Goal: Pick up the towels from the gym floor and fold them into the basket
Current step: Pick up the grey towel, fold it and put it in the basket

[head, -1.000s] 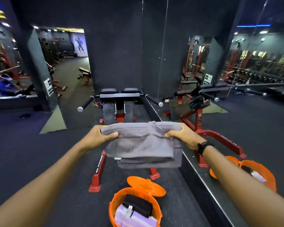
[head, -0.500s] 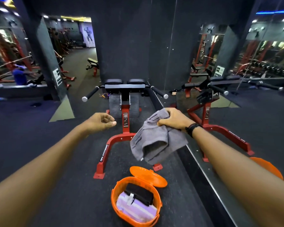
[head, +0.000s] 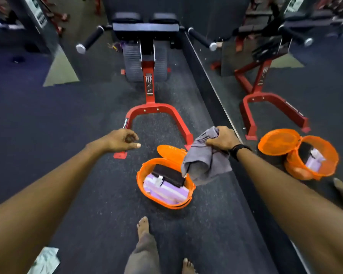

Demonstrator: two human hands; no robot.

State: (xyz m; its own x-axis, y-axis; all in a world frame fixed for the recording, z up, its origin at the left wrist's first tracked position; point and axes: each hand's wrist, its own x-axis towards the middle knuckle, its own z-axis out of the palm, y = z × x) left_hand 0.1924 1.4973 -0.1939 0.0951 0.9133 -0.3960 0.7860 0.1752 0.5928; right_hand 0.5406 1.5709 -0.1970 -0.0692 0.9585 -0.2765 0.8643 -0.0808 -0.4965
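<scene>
My right hand [head: 222, 138] grips a folded grey towel [head: 204, 163] that hangs just above the right rim of the orange basket [head: 164, 202]. The basket stands on the dark gym floor with its lid [head: 169, 153] flipped open behind it. Inside lie a folded black towel [head: 169, 176] and a lilac towel [head: 162, 191]. My left hand [head: 121, 140] hovers to the left of the basket, fingers loosely curled, holding nothing. A pale towel [head: 45, 261] lies on the floor at the bottom left.
A red and black gym machine [head: 150, 89] stands straight ahead, its base legs just beyond the basket. A wall mirror [head: 285, 95] runs along the right and reflects the basket and machine. My bare feet [head: 144, 227] are behind the basket.
My left hand let go of the grey towel, which now hangs from my right hand alone. My view tilted down, and the towel came lower, close over the basket.
</scene>
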